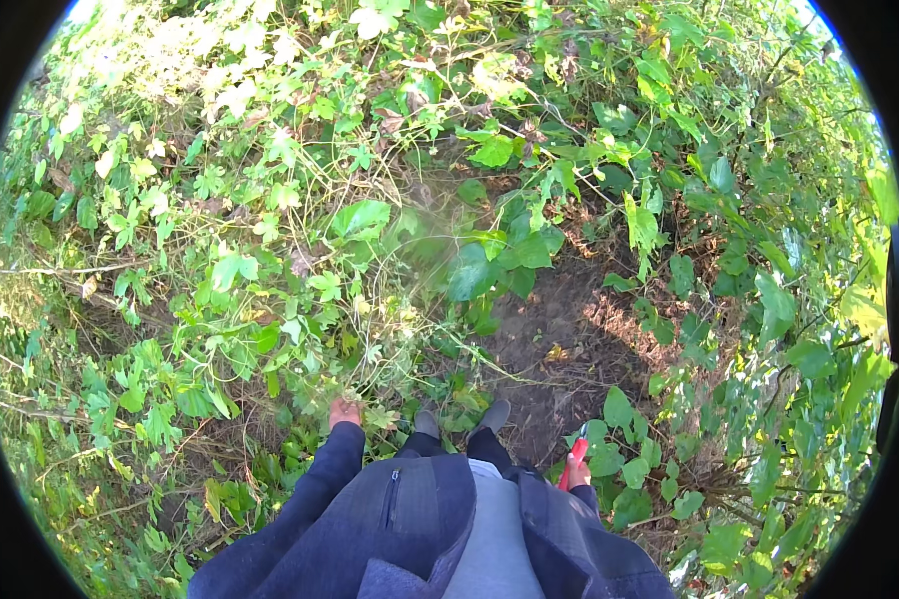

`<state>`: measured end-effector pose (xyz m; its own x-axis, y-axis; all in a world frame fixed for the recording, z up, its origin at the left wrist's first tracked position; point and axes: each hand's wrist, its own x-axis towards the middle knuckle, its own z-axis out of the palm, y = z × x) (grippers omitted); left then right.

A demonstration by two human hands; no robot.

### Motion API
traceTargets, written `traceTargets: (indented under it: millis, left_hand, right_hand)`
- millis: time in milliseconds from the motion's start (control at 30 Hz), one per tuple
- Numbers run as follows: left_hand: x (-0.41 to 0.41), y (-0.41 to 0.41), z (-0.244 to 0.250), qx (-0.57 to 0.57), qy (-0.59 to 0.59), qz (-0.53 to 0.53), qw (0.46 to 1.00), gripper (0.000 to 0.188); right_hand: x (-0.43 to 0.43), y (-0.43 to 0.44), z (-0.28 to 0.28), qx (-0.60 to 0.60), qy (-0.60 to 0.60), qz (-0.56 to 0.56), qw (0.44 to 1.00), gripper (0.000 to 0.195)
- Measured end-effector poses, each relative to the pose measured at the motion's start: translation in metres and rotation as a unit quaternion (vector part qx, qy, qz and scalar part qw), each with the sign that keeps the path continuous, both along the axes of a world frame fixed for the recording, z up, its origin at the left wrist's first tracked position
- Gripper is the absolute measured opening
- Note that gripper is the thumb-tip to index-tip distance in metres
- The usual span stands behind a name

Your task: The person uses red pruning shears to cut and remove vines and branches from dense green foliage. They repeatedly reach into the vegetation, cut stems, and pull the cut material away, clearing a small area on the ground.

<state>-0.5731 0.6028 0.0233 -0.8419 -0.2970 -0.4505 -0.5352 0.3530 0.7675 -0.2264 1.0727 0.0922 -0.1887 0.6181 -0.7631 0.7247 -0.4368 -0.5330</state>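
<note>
My right hand (580,473) is closed around the red handles of what look like pruning shears (578,451), low beside my jacket. Their short metal tip points away from me, close to some broad green leaves (605,458). At my left side, my left hand (344,412) reaches down among lobed vine leaves (378,416) and thin stems. Foliage covers its fingertips, so whether it grips a stem cannot be made out. A tangle of pale, thin vine stems (382,318) spreads over the ground before me.
My grey shoes (494,415) stand at the edge of a bare soil patch (547,337) strewn with dry litter. Dense climbing leaves (779,307) rise on the right. Dry twigs (67,269) cross the greenery on the left. Broad leaves (506,262) overhang the soil ahead.
</note>
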Motion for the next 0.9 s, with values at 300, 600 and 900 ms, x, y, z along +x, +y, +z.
traceTargets:
  millis: [300, 600, 900]
  left_hand:
    - [-0.001, -0.014, -0.015, -0.040, -0.005, -0.024, 0.999, 0.039]
    - [0.001, -0.005, -0.003, -0.034, 0.018, -0.012, 0.999, 0.039]
    - [-0.003, -0.010, -0.012, -0.088, 0.002, -0.024, 0.996, 0.034]
  right_hand:
    - [0.002, 0.002, -0.012, 0.001, -0.025, 0.013, 1.000, 0.051]
    - [0.007, 0.004, -0.018, 0.001, -0.020, 0.024, 1.000, 0.050]
    - [0.006, 0.003, -0.016, -0.004, -0.011, 0.015, 1.000, 0.047]
